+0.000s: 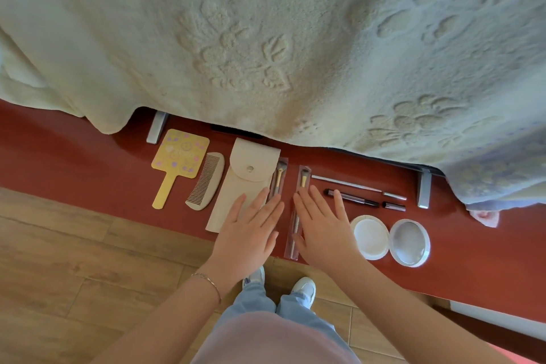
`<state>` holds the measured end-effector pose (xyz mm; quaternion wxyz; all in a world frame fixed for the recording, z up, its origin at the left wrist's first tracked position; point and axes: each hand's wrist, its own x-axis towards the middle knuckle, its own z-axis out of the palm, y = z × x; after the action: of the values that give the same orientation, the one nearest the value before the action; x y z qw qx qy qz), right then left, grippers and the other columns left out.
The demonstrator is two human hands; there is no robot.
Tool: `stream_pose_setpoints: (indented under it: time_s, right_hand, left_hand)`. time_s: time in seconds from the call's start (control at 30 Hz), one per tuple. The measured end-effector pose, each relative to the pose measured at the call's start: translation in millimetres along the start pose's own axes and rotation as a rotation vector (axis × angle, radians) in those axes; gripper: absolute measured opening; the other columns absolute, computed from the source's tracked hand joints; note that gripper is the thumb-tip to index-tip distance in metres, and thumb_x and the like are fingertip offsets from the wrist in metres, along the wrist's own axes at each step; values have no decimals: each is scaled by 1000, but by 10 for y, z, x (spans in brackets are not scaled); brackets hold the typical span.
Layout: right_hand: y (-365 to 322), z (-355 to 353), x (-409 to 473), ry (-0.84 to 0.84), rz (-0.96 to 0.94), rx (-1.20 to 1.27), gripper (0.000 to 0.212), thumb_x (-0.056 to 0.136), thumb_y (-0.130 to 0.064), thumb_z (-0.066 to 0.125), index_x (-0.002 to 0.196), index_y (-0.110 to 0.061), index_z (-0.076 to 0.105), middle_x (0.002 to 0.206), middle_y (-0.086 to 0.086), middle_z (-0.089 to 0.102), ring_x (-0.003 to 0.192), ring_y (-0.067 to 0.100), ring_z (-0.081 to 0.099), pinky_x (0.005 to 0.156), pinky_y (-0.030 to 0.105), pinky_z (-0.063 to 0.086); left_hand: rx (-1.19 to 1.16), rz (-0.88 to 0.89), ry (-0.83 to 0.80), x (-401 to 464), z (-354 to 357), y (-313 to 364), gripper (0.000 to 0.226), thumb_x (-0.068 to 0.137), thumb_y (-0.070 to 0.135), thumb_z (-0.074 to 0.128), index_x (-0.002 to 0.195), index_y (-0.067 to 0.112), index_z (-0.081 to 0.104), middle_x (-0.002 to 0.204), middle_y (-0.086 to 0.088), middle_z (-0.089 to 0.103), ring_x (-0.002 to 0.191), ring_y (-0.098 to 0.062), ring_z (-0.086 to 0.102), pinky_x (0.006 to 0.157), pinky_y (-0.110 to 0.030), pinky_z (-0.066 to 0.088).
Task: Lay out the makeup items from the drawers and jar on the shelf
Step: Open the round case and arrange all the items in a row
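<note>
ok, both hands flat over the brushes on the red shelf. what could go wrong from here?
1. The right hand lies over a sleeved brush whose lower end sits near the shelf front edge; a sideways slide could push it off onto the floor.
2. The open jar and its lid sit close beside that hand, also near the edge; a bump might knock them off.
3. The left hand overlaps the pouch and the other brush, so moving it may skew the row.
</note>
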<state>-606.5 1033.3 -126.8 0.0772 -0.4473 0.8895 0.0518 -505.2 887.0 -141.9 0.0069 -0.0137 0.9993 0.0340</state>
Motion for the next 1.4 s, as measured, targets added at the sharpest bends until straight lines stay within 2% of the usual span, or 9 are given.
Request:
stream_pose_setpoints:
  time_s: [0.17,0.37,0.6,0.67,0.77,0.9,1.03,1.13,1.4]
  right_hand:
    - [70,35,-43,-39,-11,-21,64,82,-54,52,136,-20,44,143,2,44,135,25,35,110,51,-5]
    - [70,34,54,-28,10,-43,67,82,-55,54,137,-20,42,144,3,42,136,25,33,110,56,8]
    - [78,57,39,-51,12,-53,68,83,-56,52,139,-20,39,146,3,40,138,25,30,110,55,6]
    - [83,38,34,-36,14,-50,68,84,-55,51,141,-20,37,147,2,38,139,25,28,110,54,5]
    - [94,-8,26,-1,18,-22,65,83,-53,54,138,-20,42,144,2,44,136,25,34,109,55,13]
    - [55,-109,52,24,2,18,63,88,-53,45,141,-20,35,147,2,39,138,25,30,109,53,11]
    - [-144,-222,173,34,-80,62,59,90,-48,44,142,-22,33,148,1,36,139,24,27,109,52,6]
    - [-357,-275,295,55,-151,60,59,85,-47,55,136,-22,43,143,1,45,134,27,36,106,54,14]
    - [-637,-325,422,-7,-250,108,61,90,-42,49,143,-22,29,152,3,27,141,27,18,107,54,0]
  left_hand:
    - [51,23,-21,58,22,55,49,80,36,63,122,12,61,133,-6,55,133,-29,33,105,-51,21]
    - [55,62,-24,86,22,24,53,76,31,70,124,12,58,134,-7,53,131,-25,41,102,-53,23]
    - [49,42,-59,118,48,-3,53,79,35,66,128,16,55,136,-3,52,131,-23,40,104,-57,31]
    - [32,52,-43,113,61,12,52,83,35,62,131,16,52,138,-3,49,133,-24,37,103,-57,33]
    - [-14,6,-1,93,18,-9,51,92,37,34,139,18,40,147,-2,37,138,-22,24,107,-55,28]
    - [-139,-350,84,-19,-70,-360,55,92,35,26,144,18,27,152,-3,25,141,-22,18,111,-50,21]
    - [-198,-627,72,-261,-23,-825,59,93,42,18,144,15,27,154,-5,21,141,-23,16,110,-48,19]
    - [-185,-603,28,-414,19,-940,59,93,44,15,144,19,29,153,2,19,141,-17,13,111,-46,16]
    - [-124,-533,-59,-606,115,-872,57,95,47,9,138,27,41,148,-3,36,138,-25,26,108,-54,20]
